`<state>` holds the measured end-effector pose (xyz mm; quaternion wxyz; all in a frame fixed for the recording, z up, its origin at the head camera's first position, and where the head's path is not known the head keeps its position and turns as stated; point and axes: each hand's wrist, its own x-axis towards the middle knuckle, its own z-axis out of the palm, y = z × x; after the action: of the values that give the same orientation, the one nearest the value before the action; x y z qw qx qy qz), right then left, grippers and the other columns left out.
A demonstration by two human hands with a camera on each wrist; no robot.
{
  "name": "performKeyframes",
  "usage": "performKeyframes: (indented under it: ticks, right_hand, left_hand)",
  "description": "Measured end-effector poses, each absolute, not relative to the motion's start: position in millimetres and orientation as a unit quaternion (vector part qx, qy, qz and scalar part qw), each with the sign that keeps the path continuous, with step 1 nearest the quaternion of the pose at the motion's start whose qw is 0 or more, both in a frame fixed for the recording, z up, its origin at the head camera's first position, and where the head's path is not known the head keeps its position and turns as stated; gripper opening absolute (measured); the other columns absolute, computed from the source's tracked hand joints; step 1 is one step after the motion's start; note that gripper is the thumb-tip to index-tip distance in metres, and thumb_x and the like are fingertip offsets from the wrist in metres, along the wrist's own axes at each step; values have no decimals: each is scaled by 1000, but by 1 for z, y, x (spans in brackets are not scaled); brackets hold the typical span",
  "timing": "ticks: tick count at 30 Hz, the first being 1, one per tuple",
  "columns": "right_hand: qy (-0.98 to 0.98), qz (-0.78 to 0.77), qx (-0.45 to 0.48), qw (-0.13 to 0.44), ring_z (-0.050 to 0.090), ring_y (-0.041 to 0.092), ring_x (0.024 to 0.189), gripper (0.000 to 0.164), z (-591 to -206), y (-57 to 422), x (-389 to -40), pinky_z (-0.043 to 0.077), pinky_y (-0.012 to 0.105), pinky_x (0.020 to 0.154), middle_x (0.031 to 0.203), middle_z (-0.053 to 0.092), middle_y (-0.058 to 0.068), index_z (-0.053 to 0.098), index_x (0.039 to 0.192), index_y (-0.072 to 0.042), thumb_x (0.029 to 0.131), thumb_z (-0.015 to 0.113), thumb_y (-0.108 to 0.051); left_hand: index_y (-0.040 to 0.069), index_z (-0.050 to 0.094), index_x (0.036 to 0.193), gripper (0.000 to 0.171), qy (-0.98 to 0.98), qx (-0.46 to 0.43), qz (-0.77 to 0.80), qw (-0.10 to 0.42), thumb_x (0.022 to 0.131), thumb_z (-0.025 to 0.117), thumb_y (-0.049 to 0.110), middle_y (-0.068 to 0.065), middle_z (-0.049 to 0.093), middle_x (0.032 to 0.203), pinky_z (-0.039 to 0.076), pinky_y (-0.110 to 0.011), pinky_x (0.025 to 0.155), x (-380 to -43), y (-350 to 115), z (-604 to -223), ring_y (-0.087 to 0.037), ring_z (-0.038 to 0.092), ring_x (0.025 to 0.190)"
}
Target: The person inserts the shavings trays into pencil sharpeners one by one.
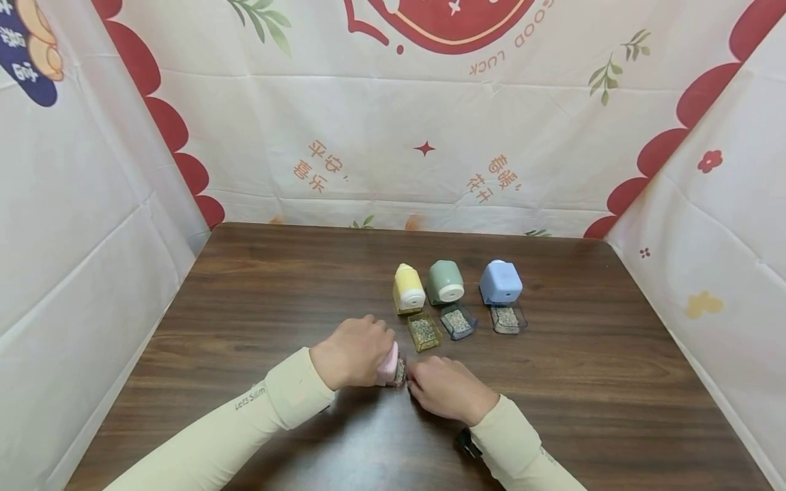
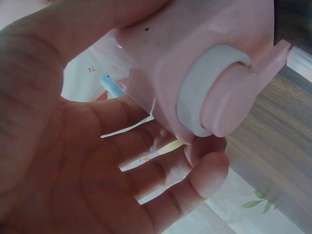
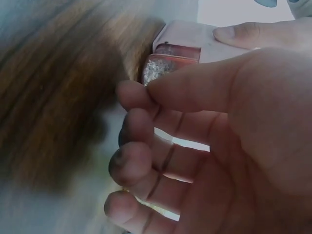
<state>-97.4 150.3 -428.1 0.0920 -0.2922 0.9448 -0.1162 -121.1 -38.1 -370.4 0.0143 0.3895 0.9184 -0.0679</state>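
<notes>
My left hand (image 1: 359,351) grips a pink crank pencil sharpener (image 1: 387,367) from above, near the table's middle. Its white ring and pink crank (image 2: 234,100) face the left wrist camera. From the sharpener's right end sticks out a clear reddish shavings drawer (image 3: 158,67) filled with pale, speckled shavings. My right hand (image 1: 448,389) is at that drawer, with thumb and forefinger pinching its outer edge and the other fingers curled loosely. The fingertips hide part of the drawer.
Behind stand a yellow sharpener (image 1: 408,290), a green sharpener (image 1: 445,281) and a blue sharpener (image 1: 501,282). In front of them lie a yellowish drawer (image 1: 424,332), a bluish drawer (image 1: 458,322) and a clear drawer (image 1: 507,319), each holding shavings. A printed cloth (image 1: 381,136) hangs behind the wooden table (image 1: 276,273).
</notes>
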Motion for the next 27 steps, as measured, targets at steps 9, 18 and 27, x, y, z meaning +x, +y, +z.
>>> performKeyframes:
  ticks: [9,18,27]
  right_hand:
    - [942,-121,-301,79,57,15,53,26,-432,144,-99,50,41,44,59,59,0,53,63,-19,88,59,-15]
    - [939,-127,-313,69,59,16,54,23,-435,137,-99,52,41,47,61,63,2,57,66,-16,90,57,-16]
    - [937,-133,-318,59,61,16,56,22,-439,136,-98,53,41,50,62,64,1,59,68,-15,90,56,-15]
  left_hand:
    - [8,64,92,37,916,397,-60,7,69,78,33,-5,67,88,57,-37,66,-122,-39,-369,-22,59,79]
    - [9,64,90,36,915,400,-60,2,69,77,34,-5,67,86,57,-37,66,-122,-39,-372,-22,60,79]
    - [9,64,90,38,915,401,-50,-1,69,78,37,-5,67,85,57,-38,65,-123,-39,-371,-23,60,78]
